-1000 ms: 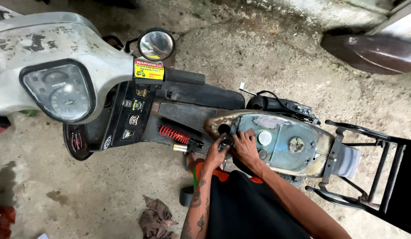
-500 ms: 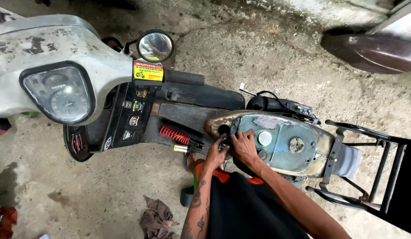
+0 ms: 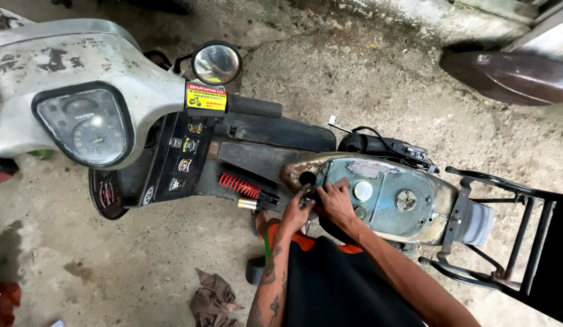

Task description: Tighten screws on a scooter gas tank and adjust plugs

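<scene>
This looks like a rough repair yard or workshop: a half-stripped scooter (image 3: 245,151) with its seat off stands on a stained, cracked concrete floor (image 3: 112,260), a dirty rag (image 3: 213,300) lies beside it, and a detached dark body panel (image 3: 512,75) rests by the wall.

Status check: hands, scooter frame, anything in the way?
Both hands, left hand and right hand, on front edge of seatless scooter frame. Grip unclear. Red spring beside them.

A rough, stained concrete floor (image 3: 366,72) fills the scene, lit by soft daylight. Along the top runs the pale, weathered foot of a wall (image 3: 427,12). A crumpled brown rag (image 3: 215,300) lies on the floor near the bottom edge.
</scene>
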